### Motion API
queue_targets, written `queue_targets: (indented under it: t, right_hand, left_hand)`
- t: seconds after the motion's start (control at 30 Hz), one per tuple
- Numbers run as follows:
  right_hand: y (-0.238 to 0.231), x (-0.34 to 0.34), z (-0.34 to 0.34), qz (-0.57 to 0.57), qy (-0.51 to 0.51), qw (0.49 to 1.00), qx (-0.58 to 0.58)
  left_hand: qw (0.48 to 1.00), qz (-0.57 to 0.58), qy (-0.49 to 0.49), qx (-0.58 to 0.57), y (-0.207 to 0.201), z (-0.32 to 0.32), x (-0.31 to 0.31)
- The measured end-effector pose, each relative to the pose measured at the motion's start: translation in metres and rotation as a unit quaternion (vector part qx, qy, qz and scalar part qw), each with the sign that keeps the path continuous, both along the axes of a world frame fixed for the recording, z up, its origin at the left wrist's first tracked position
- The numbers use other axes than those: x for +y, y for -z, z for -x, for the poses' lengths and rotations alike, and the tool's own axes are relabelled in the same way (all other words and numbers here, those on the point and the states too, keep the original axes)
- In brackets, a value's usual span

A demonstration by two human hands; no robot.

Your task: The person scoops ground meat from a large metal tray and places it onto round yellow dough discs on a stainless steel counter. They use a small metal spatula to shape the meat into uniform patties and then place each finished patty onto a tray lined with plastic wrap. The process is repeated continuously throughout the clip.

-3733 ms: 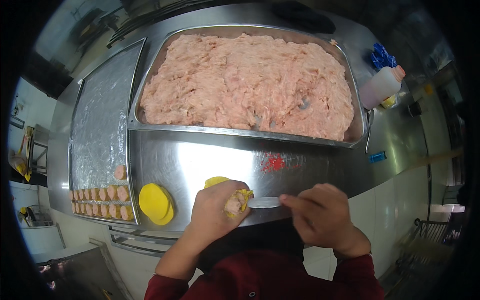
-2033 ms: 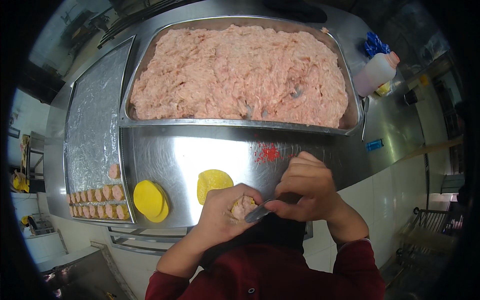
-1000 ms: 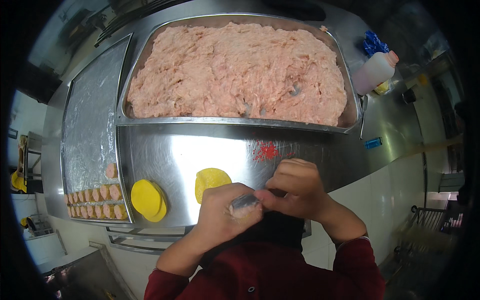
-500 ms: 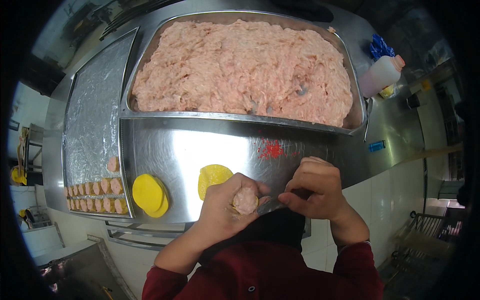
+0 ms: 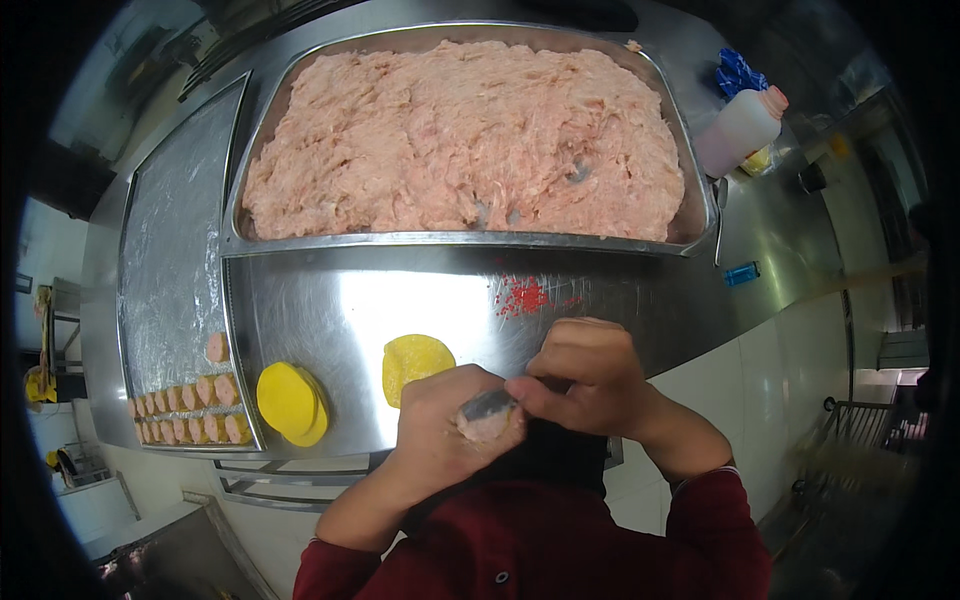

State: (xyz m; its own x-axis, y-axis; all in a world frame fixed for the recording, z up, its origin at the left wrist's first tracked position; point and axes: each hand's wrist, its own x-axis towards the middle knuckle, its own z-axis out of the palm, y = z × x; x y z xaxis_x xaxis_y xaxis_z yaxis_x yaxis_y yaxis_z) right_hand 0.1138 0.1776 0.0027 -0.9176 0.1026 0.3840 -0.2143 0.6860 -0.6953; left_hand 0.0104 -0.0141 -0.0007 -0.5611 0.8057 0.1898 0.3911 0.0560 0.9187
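My left hand (image 5: 435,425) is curled around a dumpling (image 5: 484,430), a yellow wrapper with pale pink minced meat showing at its open top. My right hand (image 5: 585,375) grips a metal spatula (image 5: 487,403), whose flat blade lies across the meat; its handle is hidden in my fingers. Just beyond my left hand, a single yellow wrapper (image 5: 415,365) lies on the steel table. Farther left is a small stack of round yellow wrappers (image 5: 287,400). Past my right hand sits a scatter of small red bits (image 5: 522,297).
A large steel pan (image 5: 450,239) of minced meat (image 5: 460,140) fills the far side. At the left lies a long tray (image 5: 175,270) with rows of finished-looking dumplings (image 5: 205,390) at its near end. A plastic bottle (image 5: 740,130) and a blue object (image 5: 742,273) are at the right.
My right hand has moved left, bringing the spatula blade from beside the dumpling onto its meat top. My left hand still holds the dumpling. The whole view has shifted slightly.
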Motion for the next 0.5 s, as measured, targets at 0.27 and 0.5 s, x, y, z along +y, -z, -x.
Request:
queue_targets:
  t: [0.27, 0.5]
  right_hand:
    - [-0.002, 0.006, -0.013, 0.101, 0.091, 0.988, -0.07]
    - [-0.005, -0.002, -0.012, 0.119, 0.079, 0.986, -0.083]
  left_hand:
    - [0.998, -0.02, 0.037, 0.044, 0.005, 0.006, 0.001]
    - [0.999, -0.023, 0.038, -0.026, 0.007, 0.006, 0.001]
